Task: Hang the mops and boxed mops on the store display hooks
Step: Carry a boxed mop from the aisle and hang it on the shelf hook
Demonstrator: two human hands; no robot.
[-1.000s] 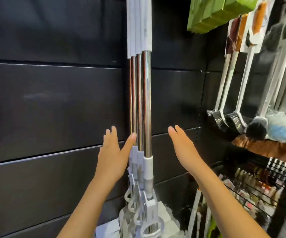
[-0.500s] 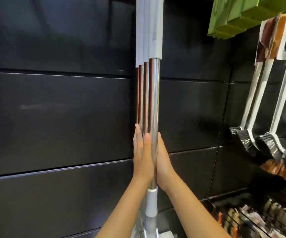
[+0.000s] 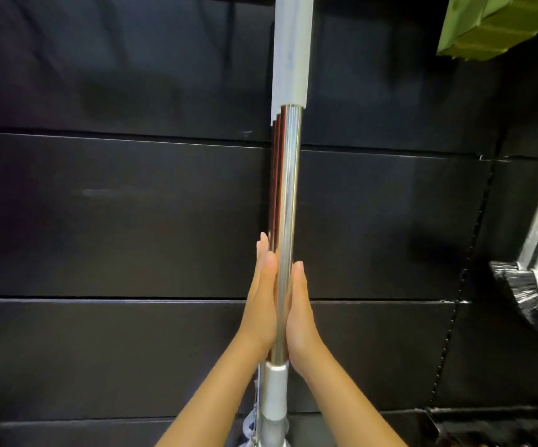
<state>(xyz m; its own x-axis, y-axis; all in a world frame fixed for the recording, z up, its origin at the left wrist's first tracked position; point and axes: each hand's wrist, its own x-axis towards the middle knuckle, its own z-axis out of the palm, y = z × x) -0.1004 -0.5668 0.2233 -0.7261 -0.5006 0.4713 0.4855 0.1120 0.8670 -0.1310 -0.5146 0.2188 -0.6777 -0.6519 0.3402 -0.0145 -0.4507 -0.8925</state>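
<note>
Sandwiching mops [image 3: 288, 188] between left hand [image 3: 261, 311] and right hand [image 3: 301, 317]; both flat, fingers straight, pressing chrome poles from either side, nothing gripped; upright in tight row before black wall [image 3: 99, 221], white sleeves above, grey collar just below palms; green boxes [image 3: 499, 24] top right; brush [image 3: 519, 295] at right edge.

A shop aisle: black panelled display wall [image 3: 132, 221], hanging mops [image 3: 288, 188], green boxes [image 3: 493, 24].

Mop poles [image 3: 288, 221] hang between left hand [image 3: 261, 304] and right hand [image 3: 301, 314].
</note>
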